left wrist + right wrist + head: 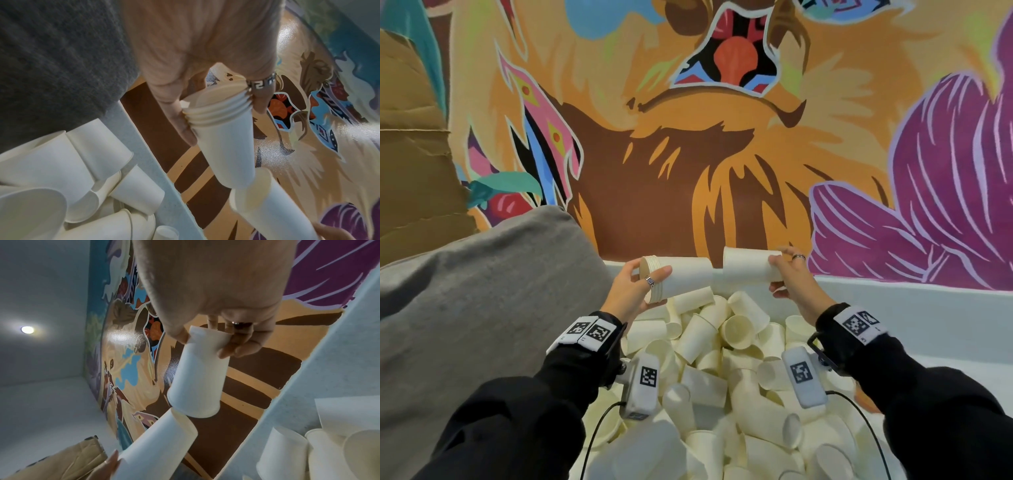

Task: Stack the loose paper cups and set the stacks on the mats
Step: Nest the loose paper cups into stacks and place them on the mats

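Stack (681,277) of nested cups horizontal in air above bin's far edge, narrow end meeting mouth of single cup (751,265). Left hand (631,291) clamped round stack's rims; right hand (796,284) pinching cup's base end. Risk: axes misaligned, rim catches and crumples; thin paper dents under squeeze; weak grip drops cup into loose cups (722,359). Mats not visible.

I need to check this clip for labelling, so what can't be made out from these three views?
- Mats: in no view.
- Number of cups in the stack held by the left hand: rims overlap, and the fingers cover some.
- Whether the single cup in the right hand already touches the stack's base: too close to tell.
- Bottom of the bin: buried under loose cups.
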Action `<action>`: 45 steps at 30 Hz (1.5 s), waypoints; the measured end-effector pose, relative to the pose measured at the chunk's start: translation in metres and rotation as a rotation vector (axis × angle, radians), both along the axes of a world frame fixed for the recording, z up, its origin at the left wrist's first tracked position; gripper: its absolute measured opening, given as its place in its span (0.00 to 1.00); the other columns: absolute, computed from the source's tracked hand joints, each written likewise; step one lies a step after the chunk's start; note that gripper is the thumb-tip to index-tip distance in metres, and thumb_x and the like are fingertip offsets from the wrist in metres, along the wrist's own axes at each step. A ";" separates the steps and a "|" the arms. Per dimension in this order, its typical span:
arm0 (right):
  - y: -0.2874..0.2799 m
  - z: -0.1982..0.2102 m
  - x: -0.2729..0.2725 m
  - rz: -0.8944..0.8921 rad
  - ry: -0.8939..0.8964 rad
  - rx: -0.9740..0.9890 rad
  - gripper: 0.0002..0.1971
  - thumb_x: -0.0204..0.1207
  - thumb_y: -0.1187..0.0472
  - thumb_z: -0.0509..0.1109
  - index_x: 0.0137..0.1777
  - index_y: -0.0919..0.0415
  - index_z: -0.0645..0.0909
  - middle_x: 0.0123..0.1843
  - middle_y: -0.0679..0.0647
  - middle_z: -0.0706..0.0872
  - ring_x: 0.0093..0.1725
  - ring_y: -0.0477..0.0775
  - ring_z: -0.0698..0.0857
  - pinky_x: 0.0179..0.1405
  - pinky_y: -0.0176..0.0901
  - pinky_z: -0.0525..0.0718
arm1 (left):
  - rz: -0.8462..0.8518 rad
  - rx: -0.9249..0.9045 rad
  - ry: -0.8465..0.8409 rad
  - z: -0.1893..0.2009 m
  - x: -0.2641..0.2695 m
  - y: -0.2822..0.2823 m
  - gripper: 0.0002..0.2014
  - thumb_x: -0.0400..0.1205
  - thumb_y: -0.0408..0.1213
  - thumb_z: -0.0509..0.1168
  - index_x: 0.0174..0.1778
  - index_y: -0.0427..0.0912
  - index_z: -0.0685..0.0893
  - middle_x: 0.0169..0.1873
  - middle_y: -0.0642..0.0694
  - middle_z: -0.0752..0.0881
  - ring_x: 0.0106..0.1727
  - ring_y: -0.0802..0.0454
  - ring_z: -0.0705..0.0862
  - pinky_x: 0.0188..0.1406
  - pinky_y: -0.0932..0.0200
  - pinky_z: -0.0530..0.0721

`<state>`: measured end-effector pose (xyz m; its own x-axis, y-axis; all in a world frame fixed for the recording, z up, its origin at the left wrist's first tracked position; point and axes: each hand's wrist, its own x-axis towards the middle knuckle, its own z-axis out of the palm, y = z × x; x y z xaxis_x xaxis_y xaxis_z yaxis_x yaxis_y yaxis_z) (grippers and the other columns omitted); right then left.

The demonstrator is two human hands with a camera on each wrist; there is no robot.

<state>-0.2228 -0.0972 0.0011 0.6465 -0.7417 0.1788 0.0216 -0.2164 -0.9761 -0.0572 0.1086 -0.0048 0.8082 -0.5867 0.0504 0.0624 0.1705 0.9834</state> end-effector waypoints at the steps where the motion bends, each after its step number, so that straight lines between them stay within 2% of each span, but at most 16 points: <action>1: 0.002 0.001 0.000 0.007 -0.012 0.021 0.12 0.84 0.55 0.57 0.65 0.51 0.65 0.53 0.59 0.75 0.33 0.52 0.77 0.37 0.44 0.79 | -0.009 0.001 0.013 0.001 -0.002 -0.001 0.27 0.76 0.37 0.72 0.70 0.43 0.71 0.54 0.47 0.79 0.58 0.45 0.81 0.51 0.44 0.87; 6: 0.021 0.003 0.007 0.095 0.017 0.082 0.12 0.85 0.54 0.54 0.66 0.51 0.65 0.51 0.56 0.74 0.34 0.52 0.78 0.38 0.44 0.79 | -0.121 0.006 0.052 0.002 -0.012 -0.006 0.22 0.77 0.39 0.71 0.66 0.45 0.73 0.59 0.41 0.80 0.56 0.44 0.84 0.39 0.53 0.90; 11: 0.047 0.004 0.021 0.267 0.075 0.081 0.13 0.86 0.53 0.53 0.68 0.50 0.62 0.53 0.58 0.76 0.35 0.53 0.80 0.38 0.44 0.79 | -0.211 0.031 0.076 0.003 -0.018 -0.008 0.25 0.75 0.38 0.72 0.68 0.45 0.74 0.63 0.38 0.80 0.58 0.38 0.84 0.45 0.46 0.90; 16: 0.053 0.006 0.031 0.377 0.064 0.128 0.15 0.85 0.46 0.55 0.68 0.49 0.62 0.61 0.57 0.78 0.41 0.54 0.85 0.41 0.46 0.80 | -0.191 0.033 0.073 0.002 -0.006 0.007 0.25 0.75 0.37 0.72 0.68 0.44 0.74 0.63 0.38 0.79 0.58 0.38 0.83 0.44 0.45 0.90; 20: 0.056 -0.001 0.053 0.274 0.110 0.136 0.19 0.84 0.41 0.53 0.66 0.53 0.64 0.59 0.53 0.80 0.45 0.53 0.84 0.43 0.46 0.81 | -0.084 0.044 0.018 0.003 0.005 0.020 0.26 0.74 0.36 0.74 0.67 0.44 0.74 0.62 0.41 0.79 0.59 0.41 0.82 0.46 0.45 0.89; 24: 0.060 -0.026 0.084 0.228 0.367 0.017 0.12 0.83 0.51 0.59 0.58 0.56 0.63 0.53 0.53 0.78 0.45 0.53 0.79 0.44 0.46 0.78 | 0.076 0.024 0.005 0.003 0.020 0.032 0.26 0.74 0.38 0.74 0.67 0.44 0.73 0.66 0.42 0.75 0.63 0.41 0.79 0.44 0.47 0.89; 26: 0.067 -0.043 0.100 0.317 0.569 -0.180 0.09 0.82 0.56 0.60 0.56 0.58 0.65 0.48 0.54 0.76 0.45 0.54 0.76 0.37 0.42 0.75 | 0.125 0.009 0.010 0.000 0.027 0.038 0.26 0.75 0.37 0.74 0.66 0.45 0.72 0.66 0.43 0.75 0.62 0.43 0.79 0.41 0.49 0.88; 29: 0.082 -0.063 0.121 0.541 0.845 -0.490 0.12 0.80 0.61 0.60 0.60 0.65 0.76 0.46 0.57 0.77 0.48 0.56 0.74 0.29 0.35 0.70 | 0.161 -0.012 0.008 -0.003 0.035 0.047 0.24 0.75 0.36 0.73 0.65 0.45 0.72 0.64 0.44 0.76 0.58 0.46 0.80 0.39 0.52 0.88; 31: 0.089 -0.077 0.134 0.609 1.002 -0.584 0.18 0.81 0.58 0.60 0.67 0.66 0.77 0.58 0.59 0.81 0.54 0.58 0.78 0.39 0.35 0.77 | 0.167 -0.023 0.023 -0.005 0.040 0.052 0.24 0.75 0.36 0.73 0.65 0.44 0.73 0.63 0.44 0.77 0.59 0.45 0.81 0.44 0.49 0.89; 33: 0.092 -0.092 0.143 0.601 1.093 -0.611 0.20 0.81 0.56 0.61 0.69 0.64 0.77 0.67 0.59 0.80 0.65 0.61 0.79 0.62 0.45 0.79 | 0.171 -0.022 0.037 -0.006 0.045 0.055 0.24 0.75 0.36 0.73 0.65 0.43 0.73 0.64 0.43 0.77 0.61 0.44 0.81 0.48 0.45 0.88; 35: 0.092 -0.102 0.148 0.577 1.150 -0.626 0.19 0.81 0.56 0.60 0.67 0.67 0.77 0.68 0.61 0.80 0.66 0.61 0.79 0.66 0.48 0.76 | 0.173 -0.012 0.043 -0.008 0.049 0.057 0.25 0.75 0.36 0.74 0.66 0.42 0.73 0.64 0.43 0.77 0.61 0.44 0.81 0.48 0.45 0.88; 37: 0.092 -0.106 0.151 0.573 1.165 -0.608 0.17 0.81 0.58 0.59 0.64 0.68 0.77 0.69 0.62 0.79 0.63 0.60 0.79 0.62 0.46 0.75 | 0.174 0.000 0.040 -0.010 0.052 0.059 0.26 0.75 0.36 0.74 0.67 0.42 0.73 0.65 0.42 0.77 0.61 0.44 0.81 0.46 0.46 0.88; 40: 0.090 -0.105 0.150 0.554 1.099 -0.615 0.21 0.82 0.58 0.58 0.72 0.67 0.74 0.71 0.62 0.77 0.69 0.61 0.77 0.68 0.47 0.74 | 0.171 0.005 0.040 -0.013 0.055 0.058 0.26 0.75 0.36 0.73 0.67 0.41 0.72 0.64 0.42 0.77 0.60 0.44 0.81 0.46 0.47 0.89; 42: 0.085 -0.098 0.148 0.538 1.021 -0.591 0.22 0.81 0.58 0.60 0.72 0.67 0.73 0.70 0.61 0.78 0.69 0.61 0.77 0.69 0.48 0.73 | 0.162 0.003 0.038 -0.013 0.057 0.057 0.26 0.75 0.36 0.74 0.67 0.42 0.73 0.64 0.42 0.77 0.59 0.45 0.81 0.46 0.46 0.88; 44: 0.076 -0.089 0.144 0.537 0.923 -0.543 0.20 0.80 0.54 0.63 0.65 0.67 0.78 0.61 0.60 0.82 0.62 0.61 0.81 0.60 0.47 0.76 | 0.151 0.003 0.029 -0.011 0.058 0.054 0.25 0.75 0.36 0.74 0.66 0.43 0.73 0.63 0.43 0.77 0.58 0.46 0.81 0.47 0.46 0.88; 45: 0.072 -0.083 0.141 0.526 0.868 -0.520 0.19 0.79 0.50 0.65 0.56 0.68 0.80 0.51 0.59 0.82 0.54 0.61 0.82 0.51 0.46 0.76 | 0.148 0.001 0.026 -0.010 0.059 0.052 0.24 0.75 0.36 0.73 0.65 0.43 0.73 0.63 0.43 0.77 0.58 0.46 0.81 0.46 0.47 0.88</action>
<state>-0.0821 -0.0254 -0.0822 0.9108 -0.3093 -0.2736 -0.4094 -0.7626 -0.5009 0.0016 0.1609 -0.0152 0.8867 -0.4615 0.0275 0.0625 0.1786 0.9819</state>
